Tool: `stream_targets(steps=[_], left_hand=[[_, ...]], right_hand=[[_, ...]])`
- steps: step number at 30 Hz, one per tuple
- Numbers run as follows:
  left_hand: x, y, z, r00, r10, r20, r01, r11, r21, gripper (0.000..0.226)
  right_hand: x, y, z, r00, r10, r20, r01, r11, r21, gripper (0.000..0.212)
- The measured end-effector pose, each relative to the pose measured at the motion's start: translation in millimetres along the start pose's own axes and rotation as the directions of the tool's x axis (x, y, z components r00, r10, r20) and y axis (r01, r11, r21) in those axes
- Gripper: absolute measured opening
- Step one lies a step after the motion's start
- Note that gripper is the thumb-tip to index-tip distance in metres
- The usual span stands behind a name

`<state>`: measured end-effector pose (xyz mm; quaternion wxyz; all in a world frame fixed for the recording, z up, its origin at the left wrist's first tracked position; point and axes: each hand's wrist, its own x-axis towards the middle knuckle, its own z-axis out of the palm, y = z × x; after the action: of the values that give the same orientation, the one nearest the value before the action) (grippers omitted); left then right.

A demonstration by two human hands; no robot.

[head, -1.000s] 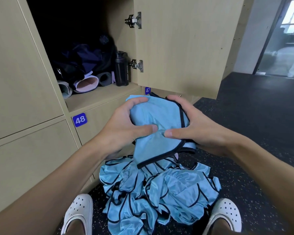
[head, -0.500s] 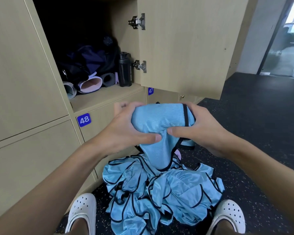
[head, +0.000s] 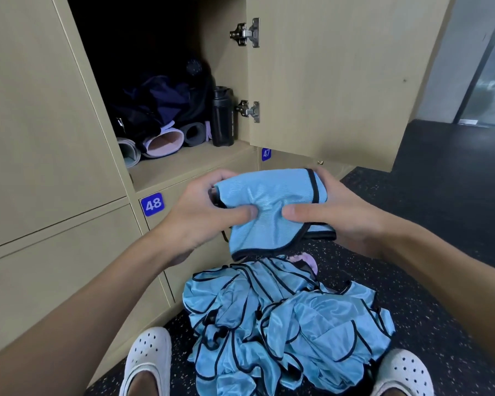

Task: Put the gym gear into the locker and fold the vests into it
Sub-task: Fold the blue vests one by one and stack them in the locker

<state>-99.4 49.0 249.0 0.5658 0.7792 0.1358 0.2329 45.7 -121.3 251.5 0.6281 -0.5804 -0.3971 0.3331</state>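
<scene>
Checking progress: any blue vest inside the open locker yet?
No: the locker holds mats, a bag and a black bottle; left hand and right hand grip the folded vest outside.

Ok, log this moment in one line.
step: fold vest | left hand: grips vest | right hand: grips vest | vest pile: on floor | locker: open

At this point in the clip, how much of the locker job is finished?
Done: the dark bag, rolled mats and black bottle sit in the open locker. In hand: one blue vest, folded small, gripped by the left hand and right hand in front of the locker. Left: no vest shows inside yet, and a crumpled pile of vests lies on the floor.
</scene>
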Motion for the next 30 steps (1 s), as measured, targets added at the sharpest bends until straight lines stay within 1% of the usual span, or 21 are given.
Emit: stream_targets(steps=[2,4,5,8,9,11,13,15,16,18,19,20,22,25,28,30], left_hand=[[12,-2,-9,0.997,-0.046,-0.056,0.039,0.992,-0.116,0.036],[24,-2,-18,0.988,-0.094,-0.122,0.065,0.972,-0.225,0.035],[30,-3,-21,0.982,-0.117,-0.148,0.075,0.963,-0.259,0.034],[50,-8,-29,0.963,-0.143,-0.228,0.065,0.946,-0.316,0.043],[58,-12,-32,0.958,-0.132,-0.253,0.050,0.951,-0.306,0.049],[72,-20,-34,0.959,-0.091,-0.268,0.023,0.969,-0.247,0.057],[89,-31,-39,0.957,-0.038,-0.287,-0.008,0.987,-0.159,0.056],[106,-40,-46,0.949,-0.005,-0.314,-0.025,0.995,-0.092,0.052],[115,-45,-52,0.949,-0.004,-0.315,-0.018,0.998,-0.066,0.053],[134,-57,-64,0.944,-0.021,-0.328,0.017,1.000,-0.017,0.064],[143,-64,-71,0.939,-0.033,-0.341,0.039,0.999,0.012,0.068],[152,-70,-78,0.934,-0.036,-0.355,0.049,0.998,0.027,0.066],[169,-82,-90,0.925,-0.018,-0.378,0.039,0.998,0.047,0.058],[194,-98,-108,0.900,-0.009,-0.437,0.043,0.997,0.068,0.061],[222,-116,-126,0.885,0.010,-0.465,0.050,0.992,0.115,0.060],[241,-128,-134,0.886,-0.006,-0.464,0.098,0.980,0.175,0.061]], right_hand=[[18,-3,-1,0.998,0.010,0.069,-0.009,1.000,-0.014,0.089],[38,-4,0,0.996,0.008,0.094,-0.007,1.000,-0.010,0.098],[49,-3,2,0.997,-0.005,0.071,0.006,1.000,-0.021,0.097],[84,2,9,0.991,-0.097,-0.087,0.091,0.993,-0.072,0.079],[96,5,10,0.984,-0.113,-0.134,0.103,0.991,-0.082,0.074],[120,13,8,0.976,-0.127,-0.176,0.111,0.989,-0.097,0.066],[144,21,6,0.977,-0.134,-0.168,0.116,0.987,-0.109,0.058],[167,31,7,0.982,-0.115,-0.147,0.104,0.991,-0.082,0.052],[180,36,8,0.984,-0.101,-0.144,0.092,0.993,-0.067,0.050],[209,44,11,0.986,-0.086,-0.142,0.078,0.995,-0.059,0.047],[225,47,13,0.986,-0.084,-0.141,0.076,0.995,-0.060,0.046],[240,50,16,0.986,-0.084,-0.142,0.076,0.995,-0.065,0.048],[270,54,21,0.985,-0.096,-0.145,0.083,0.992,-0.095,0.055],[312,59,25,0.980,-0.159,-0.119,0.136,0.973,-0.185,0.066],[353,66,28,0.975,-0.207,-0.081,0.177,0.944,-0.277,0.059],[379,76,30,0.968,-0.239,-0.080,0.201,0.923,-0.327,0.055]])
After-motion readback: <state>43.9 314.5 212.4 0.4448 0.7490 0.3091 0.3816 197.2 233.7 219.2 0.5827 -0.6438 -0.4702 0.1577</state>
